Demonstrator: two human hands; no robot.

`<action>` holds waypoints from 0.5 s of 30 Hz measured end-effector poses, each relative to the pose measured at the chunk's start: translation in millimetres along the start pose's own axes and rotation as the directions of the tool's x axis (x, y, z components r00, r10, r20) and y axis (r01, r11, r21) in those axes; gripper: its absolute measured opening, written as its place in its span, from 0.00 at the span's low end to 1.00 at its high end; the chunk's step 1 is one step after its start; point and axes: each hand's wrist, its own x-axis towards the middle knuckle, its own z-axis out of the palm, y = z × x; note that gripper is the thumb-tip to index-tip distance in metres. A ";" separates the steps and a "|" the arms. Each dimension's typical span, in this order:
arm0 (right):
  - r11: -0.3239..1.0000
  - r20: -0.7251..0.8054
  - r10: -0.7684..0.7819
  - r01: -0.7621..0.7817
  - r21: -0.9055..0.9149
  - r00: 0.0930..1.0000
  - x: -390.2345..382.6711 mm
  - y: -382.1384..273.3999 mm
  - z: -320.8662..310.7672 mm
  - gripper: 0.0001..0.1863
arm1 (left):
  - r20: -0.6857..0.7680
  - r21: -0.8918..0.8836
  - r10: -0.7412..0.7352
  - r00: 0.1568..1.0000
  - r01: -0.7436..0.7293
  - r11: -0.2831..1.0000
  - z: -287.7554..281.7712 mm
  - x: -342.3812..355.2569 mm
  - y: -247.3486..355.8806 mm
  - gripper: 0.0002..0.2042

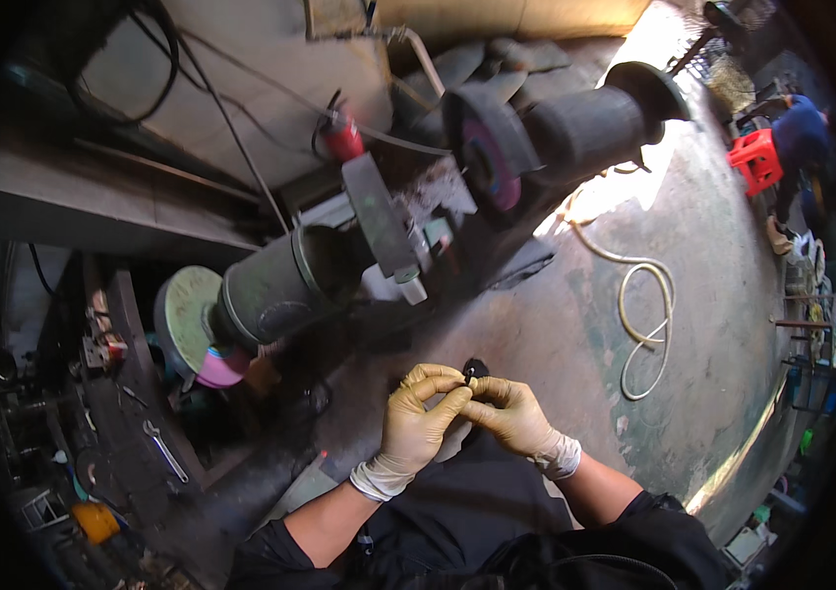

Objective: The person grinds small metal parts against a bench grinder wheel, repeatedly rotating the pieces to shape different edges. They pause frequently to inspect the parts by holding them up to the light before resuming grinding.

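My left hand (425,415) and my right hand (514,417), both in yellowish rubber gloves, meet in front of my dark clothing. Their thumbs and fingertips are closed in a pinch around a small dark piece (469,378), too small to name. A round black shape (476,367) shows just beyond the fingertips; whether it belongs to the piece I cannot tell. Ahead and to the left of my hands stands a green bench grinder (270,290) with a pink grinding wheel (221,368). Neither hand touches it.
A second, dark grinder (575,133) with a purplish-pink wheel (505,182) stands farther off. A pale hose (669,324) lies coiled on the floor at right. A wrench (164,450) rests on the left bench. Far right, a person in blue (800,133) is by a red stool (755,160).
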 end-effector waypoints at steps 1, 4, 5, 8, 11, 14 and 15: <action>0.999 0.020 0.032 -0.032 0.003 0.999 11.2 11.4 -2.6 0.16 | -0.013 0.012 -0.021 1.000 0.021 1.000 -4.6 5.2 -13.9 0.04; 0.991 0.049 0.121 -0.118 -0.061 0.991 40.9 16.3 -1.6 0.16 | -0.052 0.028 -0.032 0.998 0.034 0.999 -19.7 20.6 -49.4 0.04; 0.982 0.055 0.168 -0.162 -0.097 0.984 47.4 -3.2 7.8 0.17 | -0.073 0.030 -0.029 0.997 0.031 0.999 -25.8 23.7 -54.6 0.04; 0.988 0.056 0.099 -0.091 -0.124 0.994 69.6 -8.3 18.5 0.17 | -0.107 0.041 -0.016 0.994 0.020 0.999 -35.4 38.9 -68.6 0.04; 0.979 0.009 0.117 -0.114 -0.167 0.993 86.8 -4.7 20.7 0.16 | -0.121 0.018 -0.026 0.992 0.028 0.999 -40.6 53.0 -80.6 0.05; 0.987 -0.003 0.141 -0.141 -0.075 0.990 98.4 -3.6 23.2 0.14 | -0.123 0.084 -0.011 0.992 0.021 0.996 -46.0 63.3 -90.6 0.05; 0.988 -0.012 0.146 -0.146 -0.046 0.989 101.8 -2.3 24.5 0.13 | -0.116 0.070 0.001 0.993 0.007 0.998 -47.7 66.5 -93.7 0.05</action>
